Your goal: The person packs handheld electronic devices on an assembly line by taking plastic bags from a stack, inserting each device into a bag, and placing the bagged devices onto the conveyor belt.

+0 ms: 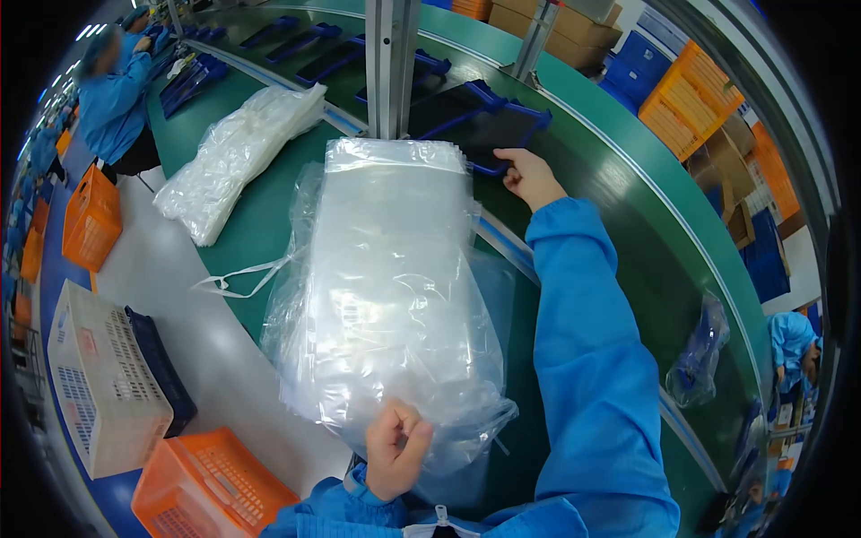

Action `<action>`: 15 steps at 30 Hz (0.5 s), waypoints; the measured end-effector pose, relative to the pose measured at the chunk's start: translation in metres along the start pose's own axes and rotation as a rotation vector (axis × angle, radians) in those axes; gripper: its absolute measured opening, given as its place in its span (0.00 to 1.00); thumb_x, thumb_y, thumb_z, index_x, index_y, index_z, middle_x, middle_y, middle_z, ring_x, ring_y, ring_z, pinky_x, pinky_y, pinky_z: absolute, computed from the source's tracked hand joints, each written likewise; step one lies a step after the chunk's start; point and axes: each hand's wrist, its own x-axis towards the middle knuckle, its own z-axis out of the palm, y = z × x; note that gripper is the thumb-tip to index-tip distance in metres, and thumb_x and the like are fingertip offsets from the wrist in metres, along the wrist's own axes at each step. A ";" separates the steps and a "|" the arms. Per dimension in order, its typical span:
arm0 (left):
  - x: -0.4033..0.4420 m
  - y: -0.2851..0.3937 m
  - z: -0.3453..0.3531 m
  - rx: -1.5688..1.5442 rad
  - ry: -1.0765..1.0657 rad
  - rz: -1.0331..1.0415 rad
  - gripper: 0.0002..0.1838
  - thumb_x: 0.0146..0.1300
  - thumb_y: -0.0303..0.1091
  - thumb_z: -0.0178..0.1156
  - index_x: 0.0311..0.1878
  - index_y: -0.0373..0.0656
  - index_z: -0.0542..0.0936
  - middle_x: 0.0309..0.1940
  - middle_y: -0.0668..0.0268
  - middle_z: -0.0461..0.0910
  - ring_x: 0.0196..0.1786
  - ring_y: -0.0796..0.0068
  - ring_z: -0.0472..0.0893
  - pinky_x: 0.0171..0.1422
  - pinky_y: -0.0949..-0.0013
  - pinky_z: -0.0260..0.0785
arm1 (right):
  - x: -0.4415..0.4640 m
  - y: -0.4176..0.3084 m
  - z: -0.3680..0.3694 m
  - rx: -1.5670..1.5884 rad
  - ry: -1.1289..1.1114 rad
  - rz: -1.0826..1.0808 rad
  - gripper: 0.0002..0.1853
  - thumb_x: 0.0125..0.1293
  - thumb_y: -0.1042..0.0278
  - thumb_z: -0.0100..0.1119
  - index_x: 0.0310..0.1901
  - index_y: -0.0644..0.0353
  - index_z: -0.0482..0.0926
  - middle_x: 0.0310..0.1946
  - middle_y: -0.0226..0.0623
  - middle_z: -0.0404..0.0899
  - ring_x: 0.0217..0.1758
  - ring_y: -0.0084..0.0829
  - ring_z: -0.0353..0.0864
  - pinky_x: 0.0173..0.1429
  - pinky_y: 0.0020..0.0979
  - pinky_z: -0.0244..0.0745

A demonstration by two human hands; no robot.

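A thick stack of clear plastic bags (395, 260) lies on the green work surface in front of me. My left hand (396, 453) is closed in a loose curl over the stack's near end; whether bag film is in its fingers I cannot make out. My right hand (533, 179) reaches forward past the stack, its fingers pinched at the near edge of a dark tray with a blue rim (511, 133). That tray lies on the green conveyor belt (619, 242), partly overlapping another tray.
A second bundle of plastic bags (242, 161) lies to the left. A metal post (391, 72) stands just beyond the stack. More dark trays (309, 40) line the belt, with a bagged blue item (700, 350) at right. Orange crates (215, 484) and a co-worker (117, 99) are at left.
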 end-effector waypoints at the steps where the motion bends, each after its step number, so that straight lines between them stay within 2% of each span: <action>1: 0.001 0.000 0.000 0.005 0.001 0.013 0.11 0.63 0.27 0.53 0.29 0.43 0.62 0.23 0.74 0.63 0.24 0.87 0.60 0.28 0.81 0.54 | 0.004 0.000 -0.009 -0.007 -0.034 0.006 0.09 0.54 0.73 0.63 0.35 0.58 0.73 0.21 0.30 0.66 0.20 0.22 0.64 0.24 0.26 0.63; 3: 0.002 0.001 0.001 0.015 0.004 0.042 0.11 0.66 0.33 0.51 0.30 0.44 0.61 0.21 0.71 0.63 0.22 0.85 0.65 0.27 0.80 0.62 | -0.001 0.000 -0.024 0.119 0.002 -0.053 0.08 0.56 0.71 0.61 0.36 0.60 0.73 0.27 0.35 0.70 0.30 0.29 0.70 0.34 0.33 0.69; 4: 0.003 0.000 0.001 0.010 0.014 0.048 0.11 0.65 0.32 0.52 0.30 0.44 0.61 0.22 0.71 0.63 0.22 0.85 0.65 0.27 0.80 0.62 | -0.010 -0.001 -0.031 0.183 0.018 -0.082 0.08 0.57 0.70 0.59 0.36 0.62 0.73 0.31 0.38 0.72 0.35 0.32 0.73 0.38 0.36 0.73; 6: 0.003 -0.002 0.000 0.002 0.031 0.062 0.11 0.62 0.31 0.54 0.31 0.44 0.60 0.23 0.72 0.62 0.23 0.85 0.64 0.28 0.79 0.62 | -0.031 -0.008 -0.055 0.303 -0.075 -0.037 0.13 0.61 0.68 0.54 0.46 0.62 0.69 0.45 0.41 0.70 0.50 0.39 0.71 0.54 0.49 0.69; 7: 0.003 0.001 0.001 -0.093 0.022 0.076 0.11 0.60 0.31 0.54 0.31 0.45 0.60 0.23 0.72 0.61 0.24 0.84 0.63 0.28 0.78 0.61 | -0.040 -0.010 -0.071 0.341 -0.177 -0.038 0.15 0.63 0.69 0.52 0.49 0.63 0.67 0.49 0.44 0.69 0.54 0.43 0.70 0.57 0.56 0.67; 8: 0.004 0.004 0.002 -0.189 0.012 0.091 0.12 0.59 0.31 0.55 0.32 0.45 0.60 0.24 0.72 0.61 0.24 0.84 0.63 0.29 0.78 0.61 | -0.058 -0.014 -0.080 0.361 -0.205 -0.046 0.16 0.64 0.70 0.50 0.52 0.65 0.66 0.53 0.46 0.68 0.58 0.45 0.69 0.57 0.60 0.66; 9: 0.005 0.007 0.003 -0.286 0.000 0.106 0.12 0.57 0.32 0.55 0.32 0.45 0.59 0.24 0.72 0.60 0.25 0.84 0.62 0.29 0.77 0.61 | -0.076 -0.016 -0.090 0.345 -0.231 -0.053 0.17 0.64 0.70 0.49 0.53 0.67 0.65 0.53 0.47 0.68 0.58 0.45 0.69 0.58 0.59 0.65; 12: 0.006 0.004 -0.001 -0.453 -0.074 0.143 0.07 0.56 0.25 0.49 0.33 0.44 0.60 0.26 0.69 0.61 0.28 0.81 0.63 0.35 0.79 0.60 | -0.122 -0.015 -0.121 0.260 -0.331 -0.156 0.18 0.65 0.69 0.49 0.54 0.70 0.65 0.54 0.48 0.69 0.57 0.42 0.70 0.60 0.53 0.66; 15: 0.006 0.010 0.003 -0.221 0.028 0.153 0.06 0.62 0.25 0.48 0.33 0.44 0.61 0.26 0.71 0.61 0.27 0.84 0.63 0.32 0.80 0.59 | -0.173 -0.018 -0.145 0.173 -0.418 -0.222 0.19 0.65 0.69 0.49 0.55 0.71 0.66 0.52 0.47 0.71 0.55 0.39 0.72 0.60 0.44 0.67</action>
